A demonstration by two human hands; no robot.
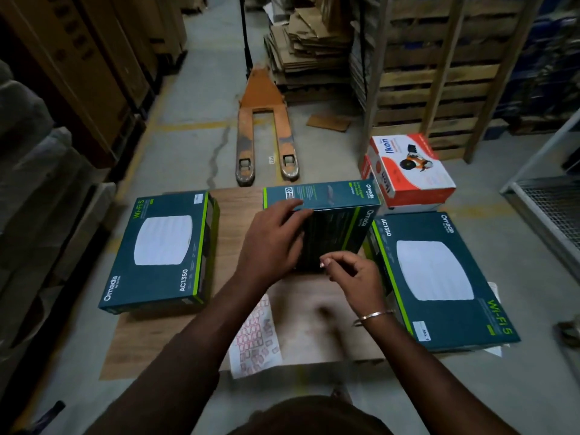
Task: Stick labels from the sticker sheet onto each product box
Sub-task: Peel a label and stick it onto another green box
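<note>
A teal product box (326,221) stands on edge at the middle of the wooden surface (147,346), its upper face printed "Omada". The left hand (273,243) grips this box at its top left corner, fingers curled over the edge. The right hand (354,277) is just beside the box's lower front, thumb and forefinger pinching a small pale label (322,264). The sticker sheet (255,337), white with rows of red-outlined labels, lies flat on the surface near the person, partly under the left forearm. A second teal box (160,252) lies flat at left, reading "Omada", "AC1350" and "WI-FI 5", with a small white label near its far corner. A third teal box (439,277) lies flat at right with the same wording and a white tag reading "No. 1". Behind it sits a red and white carton (408,169) marked "Ikon". An orange pallet jack (265,127) rests on the floor beyond. A thin bangle (373,317) circles the right wrist
</note>
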